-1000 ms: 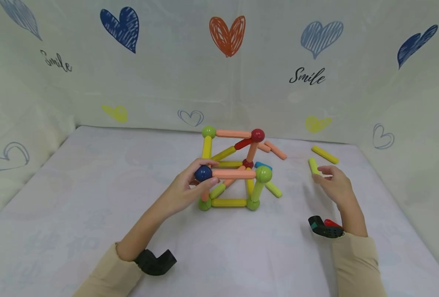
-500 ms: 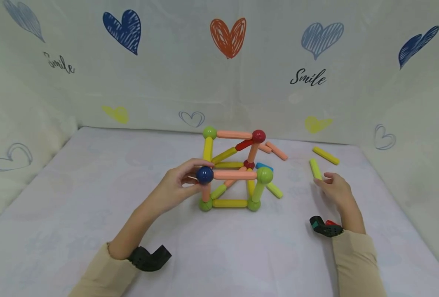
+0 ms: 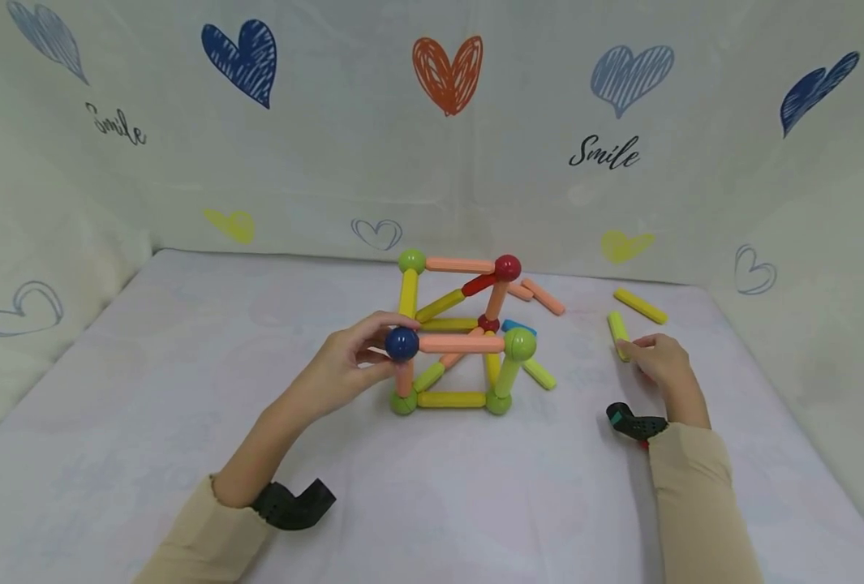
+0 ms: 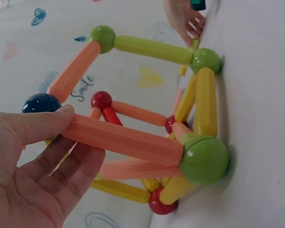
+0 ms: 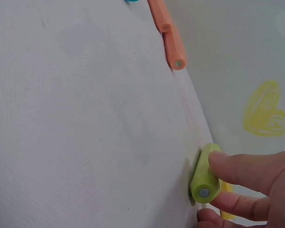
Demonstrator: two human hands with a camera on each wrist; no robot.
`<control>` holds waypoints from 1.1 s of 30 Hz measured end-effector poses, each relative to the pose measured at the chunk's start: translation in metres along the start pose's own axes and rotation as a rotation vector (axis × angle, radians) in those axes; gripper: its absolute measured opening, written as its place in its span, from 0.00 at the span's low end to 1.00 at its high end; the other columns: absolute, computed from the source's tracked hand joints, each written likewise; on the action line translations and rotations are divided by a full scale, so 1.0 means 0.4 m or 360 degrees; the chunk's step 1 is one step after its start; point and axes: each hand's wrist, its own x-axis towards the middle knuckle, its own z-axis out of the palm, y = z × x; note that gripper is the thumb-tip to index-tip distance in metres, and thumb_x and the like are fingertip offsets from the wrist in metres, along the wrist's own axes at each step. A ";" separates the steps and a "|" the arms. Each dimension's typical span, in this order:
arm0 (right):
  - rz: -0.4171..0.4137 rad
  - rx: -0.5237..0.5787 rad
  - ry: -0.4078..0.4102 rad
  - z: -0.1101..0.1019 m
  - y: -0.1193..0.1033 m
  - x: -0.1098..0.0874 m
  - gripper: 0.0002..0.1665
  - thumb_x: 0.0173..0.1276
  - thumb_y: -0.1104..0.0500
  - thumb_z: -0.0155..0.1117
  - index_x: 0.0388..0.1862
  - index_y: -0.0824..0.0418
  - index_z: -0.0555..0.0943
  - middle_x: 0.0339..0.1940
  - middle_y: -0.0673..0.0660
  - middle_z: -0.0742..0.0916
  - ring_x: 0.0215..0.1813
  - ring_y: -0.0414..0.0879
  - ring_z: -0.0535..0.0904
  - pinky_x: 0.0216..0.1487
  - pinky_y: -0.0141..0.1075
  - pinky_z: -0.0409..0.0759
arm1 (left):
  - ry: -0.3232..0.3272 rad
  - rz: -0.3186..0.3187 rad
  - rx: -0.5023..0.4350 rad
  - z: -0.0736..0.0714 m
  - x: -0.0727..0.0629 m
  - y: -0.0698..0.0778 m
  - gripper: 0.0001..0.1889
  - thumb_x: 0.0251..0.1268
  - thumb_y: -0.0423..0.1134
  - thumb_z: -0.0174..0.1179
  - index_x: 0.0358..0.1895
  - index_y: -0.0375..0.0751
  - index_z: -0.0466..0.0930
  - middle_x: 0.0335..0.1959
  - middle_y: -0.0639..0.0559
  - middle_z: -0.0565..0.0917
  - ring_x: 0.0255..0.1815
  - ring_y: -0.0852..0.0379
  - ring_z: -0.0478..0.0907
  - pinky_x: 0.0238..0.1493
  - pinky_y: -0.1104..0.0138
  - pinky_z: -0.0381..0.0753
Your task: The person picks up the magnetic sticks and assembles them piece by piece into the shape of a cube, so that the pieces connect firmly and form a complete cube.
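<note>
A box-like frame of magnetic rods and balls (image 3: 461, 344) stands mid-table in the head view. My left hand (image 3: 344, 365) holds its near left upper corner, by the dark blue ball (image 3: 402, 344). In the left wrist view the thumb lies on an orange rod (image 4: 123, 138) joined to that ball, with fingers behind the rod. Over to the right, my right hand (image 3: 664, 363) pinches a light green magnetic rod (image 3: 614, 324) between thumb and index finger. The right wrist view shows this rod (image 5: 204, 183) close to the table, its round metal end facing the camera.
A yellow rod (image 3: 640, 306) lies just beyond the right hand. Orange rods (image 3: 543, 297), a blue rod (image 3: 519, 326) and another green rod (image 3: 539, 374) lie behind and right of the frame. A cloth backdrop with hearts (image 3: 448, 75) rises at the table's far edge.
My right hand has shifted slightly along the light green rod, which stays nearly in place, and now pinches it. The left hand's thumb has moved a little on the corner; the frame stays put.
</note>
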 end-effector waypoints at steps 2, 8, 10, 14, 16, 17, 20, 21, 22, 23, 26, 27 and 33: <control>0.0013 0.0001 0.0005 0.000 -0.002 0.002 0.34 0.68 0.46 0.52 0.59 0.73 0.66 0.45 0.66 0.73 0.44 0.54 0.69 0.39 0.39 0.69 | -0.0007 -0.0002 -0.0008 0.000 0.000 -0.001 0.25 0.56 0.27 0.62 0.58 0.44 0.70 0.53 0.47 0.79 0.52 0.52 0.77 0.50 0.63 0.79; 0.0048 0.0021 0.0042 0.003 -0.001 0.006 0.29 0.66 0.51 0.57 0.56 0.73 0.70 0.37 0.59 0.75 0.38 0.48 0.69 0.34 0.35 0.68 | -0.0020 0.0003 -0.0018 0.001 0.001 0.000 0.25 0.57 0.26 0.61 0.59 0.43 0.70 0.53 0.46 0.78 0.52 0.51 0.76 0.50 0.63 0.79; 0.0053 0.0027 0.0042 0.003 0.001 0.005 0.29 0.65 0.51 0.58 0.56 0.73 0.70 0.35 0.58 0.75 0.36 0.47 0.70 0.33 0.34 0.68 | -0.0021 0.0002 -0.0017 0.001 0.001 -0.001 0.25 0.57 0.26 0.61 0.59 0.43 0.70 0.53 0.46 0.78 0.53 0.51 0.76 0.51 0.63 0.79; 0.0037 0.0050 0.0036 0.001 0.005 0.000 0.29 0.65 0.51 0.59 0.56 0.73 0.71 0.35 0.57 0.76 0.34 0.45 0.70 0.33 0.34 0.69 | -0.0026 -0.0006 -0.0021 0.000 0.001 -0.001 0.25 0.58 0.27 0.61 0.59 0.43 0.69 0.54 0.46 0.78 0.53 0.51 0.76 0.51 0.62 0.78; 0.0013 0.0063 0.0025 0.001 0.008 -0.003 0.29 0.65 0.52 0.59 0.56 0.73 0.71 0.35 0.57 0.76 0.36 0.46 0.70 0.33 0.34 0.68 | -0.0027 -0.0012 -0.0022 0.000 0.001 -0.001 0.25 0.58 0.27 0.61 0.59 0.43 0.70 0.54 0.46 0.78 0.53 0.51 0.76 0.51 0.62 0.78; 0.0001 0.0069 0.0017 0.001 0.010 -0.005 0.29 0.65 0.52 0.59 0.56 0.73 0.71 0.36 0.57 0.76 0.36 0.46 0.70 0.34 0.33 0.68 | -0.0026 -0.0013 -0.0022 0.000 0.000 -0.001 0.25 0.58 0.27 0.61 0.59 0.43 0.70 0.54 0.46 0.78 0.53 0.51 0.76 0.51 0.62 0.78; -0.0037 0.0107 -0.0009 0.004 0.014 -0.011 0.30 0.65 0.51 0.59 0.57 0.72 0.70 0.36 0.55 0.76 0.39 0.46 0.69 0.35 0.33 0.69 | -0.0026 -0.0012 -0.0025 0.000 -0.001 -0.001 0.25 0.57 0.26 0.61 0.59 0.43 0.70 0.53 0.46 0.78 0.53 0.51 0.76 0.51 0.62 0.78; -0.0052 0.0118 -0.0022 0.004 0.016 -0.014 0.31 0.65 0.50 0.58 0.58 0.72 0.70 0.36 0.55 0.77 0.39 0.46 0.70 0.35 0.32 0.69 | -0.0026 -0.0004 -0.0025 0.000 -0.001 0.000 0.25 0.57 0.26 0.61 0.59 0.42 0.69 0.53 0.45 0.78 0.52 0.50 0.76 0.51 0.61 0.78; -0.0069 0.0139 -0.0041 0.003 0.016 -0.018 0.32 0.65 0.49 0.58 0.59 0.72 0.69 0.37 0.55 0.78 0.40 0.46 0.70 0.35 0.32 0.70 | -0.0027 -0.0001 -0.0028 0.000 -0.002 0.000 0.24 0.58 0.26 0.61 0.59 0.42 0.69 0.53 0.45 0.78 0.52 0.50 0.77 0.51 0.61 0.78; -0.0088 0.0182 -0.0062 0.002 0.017 -0.022 0.33 0.66 0.49 0.58 0.60 0.72 0.68 0.39 0.55 0.77 0.40 0.46 0.71 0.36 0.31 0.72 | -0.0026 0.0006 -0.0029 0.000 -0.002 0.000 0.24 0.58 0.26 0.60 0.59 0.42 0.69 0.53 0.45 0.79 0.52 0.50 0.77 0.51 0.61 0.79; -0.0177 0.0338 -0.0151 -0.008 0.008 -0.045 0.38 0.66 0.46 0.58 0.64 0.72 0.64 0.45 0.55 0.76 0.44 0.46 0.71 0.40 0.30 0.78 | -0.0026 0.0015 -0.0031 0.001 -0.001 0.001 0.24 0.58 0.26 0.60 0.59 0.42 0.70 0.52 0.45 0.79 0.51 0.50 0.77 0.51 0.61 0.79; -0.0214 0.0413 -0.0188 -0.012 0.003 -0.054 0.39 0.66 0.46 0.58 0.64 0.72 0.62 0.45 0.54 0.76 0.46 0.45 0.71 0.41 0.30 0.79 | -0.0026 0.0013 -0.0033 0.001 -0.001 0.001 0.24 0.58 0.26 0.60 0.59 0.42 0.70 0.51 0.45 0.79 0.51 0.50 0.77 0.51 0.61 0.79; -0.0472 0.0654 -0.0261 -0.022 -0.042 -0.134 0.37 0.66 0.45 0.57 0.63 0.69 0.62 0.38 0.39 0.76 0.44 0.35 0.74 0.44 0.25 0.78 | -0.0024 -0.0008 -0.0036 0.000 -0.001 -0.004 0.24 0.58 0.26 0.60 0.58 0.45 0.70 0.50 0.47 0.79 0.49 0.52 0.77 0.50 0.63 0.79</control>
